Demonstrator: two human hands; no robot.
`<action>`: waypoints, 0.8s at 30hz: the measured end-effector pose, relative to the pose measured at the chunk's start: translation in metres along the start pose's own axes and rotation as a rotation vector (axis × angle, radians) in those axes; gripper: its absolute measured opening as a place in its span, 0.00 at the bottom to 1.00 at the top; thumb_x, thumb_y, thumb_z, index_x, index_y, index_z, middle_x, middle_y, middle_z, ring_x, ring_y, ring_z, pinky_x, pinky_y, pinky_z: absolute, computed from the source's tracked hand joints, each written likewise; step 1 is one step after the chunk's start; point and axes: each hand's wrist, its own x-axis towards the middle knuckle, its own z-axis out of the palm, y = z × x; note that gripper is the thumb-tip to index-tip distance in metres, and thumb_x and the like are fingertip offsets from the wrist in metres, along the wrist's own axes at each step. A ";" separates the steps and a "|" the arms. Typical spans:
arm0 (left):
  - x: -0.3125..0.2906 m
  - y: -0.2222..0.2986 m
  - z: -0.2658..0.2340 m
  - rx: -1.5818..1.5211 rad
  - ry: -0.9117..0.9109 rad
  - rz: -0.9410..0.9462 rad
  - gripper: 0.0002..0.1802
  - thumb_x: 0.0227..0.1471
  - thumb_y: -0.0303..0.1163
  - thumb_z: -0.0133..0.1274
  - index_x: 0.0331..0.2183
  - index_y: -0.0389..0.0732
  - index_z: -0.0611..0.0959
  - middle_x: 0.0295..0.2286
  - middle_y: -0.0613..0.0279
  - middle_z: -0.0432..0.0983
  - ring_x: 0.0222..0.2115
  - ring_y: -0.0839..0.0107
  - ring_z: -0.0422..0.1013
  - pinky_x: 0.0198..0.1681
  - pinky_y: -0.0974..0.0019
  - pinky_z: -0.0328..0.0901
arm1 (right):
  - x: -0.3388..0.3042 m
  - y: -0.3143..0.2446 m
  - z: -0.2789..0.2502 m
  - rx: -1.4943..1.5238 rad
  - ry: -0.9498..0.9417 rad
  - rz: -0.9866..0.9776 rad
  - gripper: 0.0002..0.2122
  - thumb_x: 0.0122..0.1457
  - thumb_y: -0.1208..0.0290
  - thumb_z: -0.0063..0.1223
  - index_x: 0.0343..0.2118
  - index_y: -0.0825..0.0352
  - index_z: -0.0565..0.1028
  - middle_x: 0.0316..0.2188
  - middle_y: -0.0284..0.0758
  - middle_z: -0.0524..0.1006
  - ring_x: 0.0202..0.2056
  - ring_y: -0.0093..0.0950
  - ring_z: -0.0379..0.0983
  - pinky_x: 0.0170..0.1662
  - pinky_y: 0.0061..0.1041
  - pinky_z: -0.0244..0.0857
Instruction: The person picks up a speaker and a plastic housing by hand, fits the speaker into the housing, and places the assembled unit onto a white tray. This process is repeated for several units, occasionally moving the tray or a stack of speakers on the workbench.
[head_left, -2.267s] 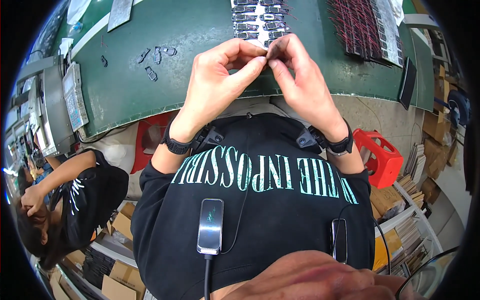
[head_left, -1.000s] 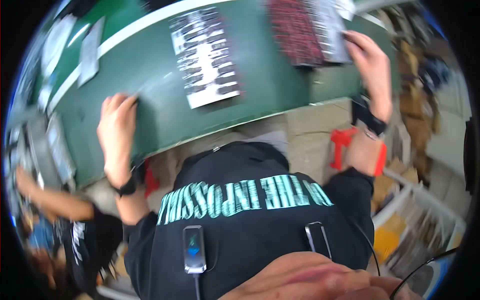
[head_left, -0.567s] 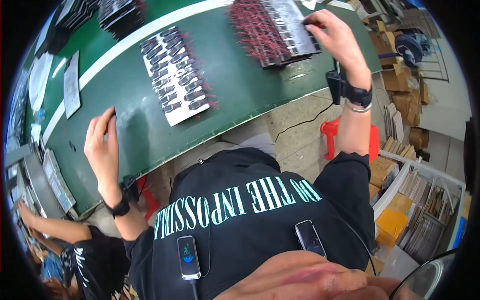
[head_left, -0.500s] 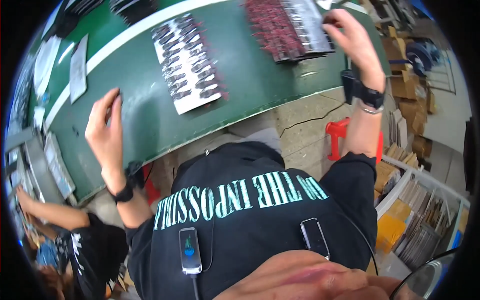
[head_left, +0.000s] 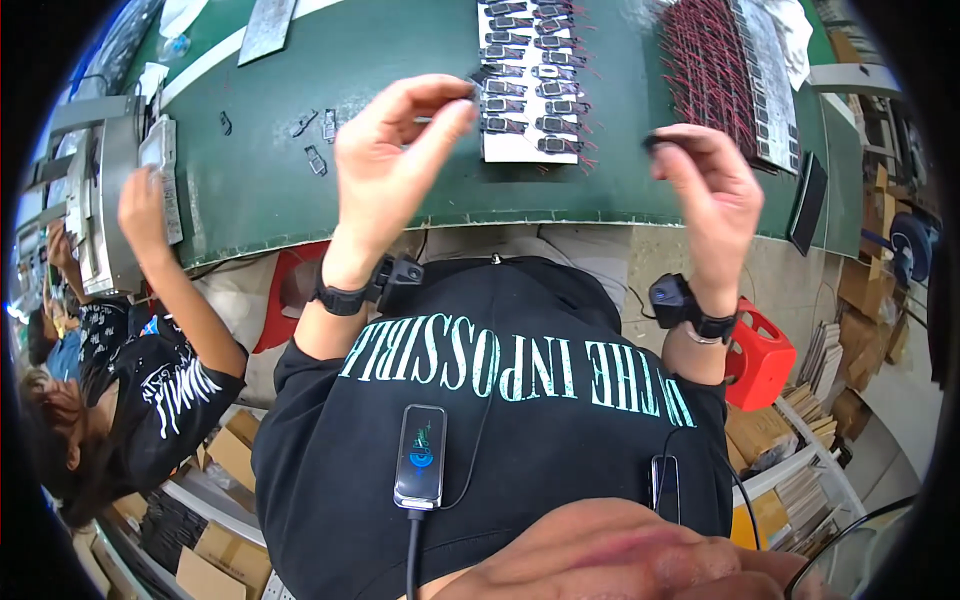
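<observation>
Over the table, my left hand [head_left: 395, 165] pinches a small black part [head_left: 482, 76] between thumb and fingertips, beside the left edge of a white board [head_left: 530, 150]. Two columns of small black frames [head_left: 553, 124] with thin red wires lie on that board. Further right, my right hand [head_left: 712, 195] is closed in a pinch on another small dark piece [head_left: 660, 141], held just left of a panel [head_left: 765, 75] that carries a dense row of red wires [head_left: 705, 75]. The exact kind of either held part is hard to make out.
Loose small black frames [head_left: 316, 159] lie on the green table [head_left: 430, 195] at left. A dark flat slab [head_left: 809, 205] rests at the right edge. Left of me a co-worker's arm [head_left: 165, 240] reaches toward grey equipment [head_left: 100, 190]. A red stool [head_left: 765, 355] stands at right.
The view has shifted left along the table. My left hand has come close to the white board, and my right hand has moved from the wired panel's far side to its near left.
</observation>
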 end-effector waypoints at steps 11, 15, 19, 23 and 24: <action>-0.005 0.012 0.033 0.025 -0.292 -0.090 0.17 0.58 0.22 0.55 0.49 0.35 0.81 0.34 0.59 0.83 0.34 0.77 0.79 0.39 0.73 0.74 | 0.013 -0.009 0.049 -0.042 -0.114 -0.067 0.08 0.61 0.82 0.56 0.43 0.72 0.78 0.37 0.31 0.79 0.38 0.15 0.75 0.43 0.14 0.69; -0.006 0.012 0.034 -0.031 -0.344 -0.165 0.18 0.61 0.21 0.52 0.52 0.32 0.78 0.39 0.57 0.81 0.37 0.73 0.78 0.44 0.71 0.74 | 0.016 0.003 0.052 0.055 -0.101 -0.005 0.07 0.61 0.81 0.56 0.42 0.72 0.78 0.37 0.30 0.79 0.38 0.15 0.75 0.43 0.14 0.69; -0.008 0.005 0.032 -0.090 -0.361 -0.186 0.18 0.61 0.21 0.52 0.53 0.32 0.78 0.39 0.57 0.81 0.38 0.73 0.78 0.44 0.71 0.74 | 0.015 0.001 0.051 0.027 -0.142 0.023 0.06 0.61 0.80 0.57 0.41 0.71 0.78 0.37 0.29 0.79 0.38 0.15 0.74 0.43 0.14 0.69; -0.008 0.001 0.033 -0.023 -0.332 -0.094 0.19 0.58 0.22 0.55 0.52 0.35 0.79 0.34 0.58 0.83 0.34 0.74 0.80 0.40 0.73 0.75 | 0.016 0.000 0.049 -0.039 -0.174 0.021 0.06 0.61 0.79 0.57 0.41 0.71 0.79 0.38 0.29 0.78 0.38 0.15 0.74 0.43 0.15 0.70; -0.008 0.001 0.033 -0.024 -0.334 -0.094 0.19 0.58 0.22 0.55 0.52 0.35 0.79 0.34 0.58 0.83 0.34 0.74 0.80 0.40 0.73 0.75 | 0.017 0.001 0.049 -0.055 -0.178 0.019 0.06 0.61 0.78 0.57 0.41 0.71 0.79 0.38 0.28 0.78 0.38 0.16 0.74 0.43 0.15 0.70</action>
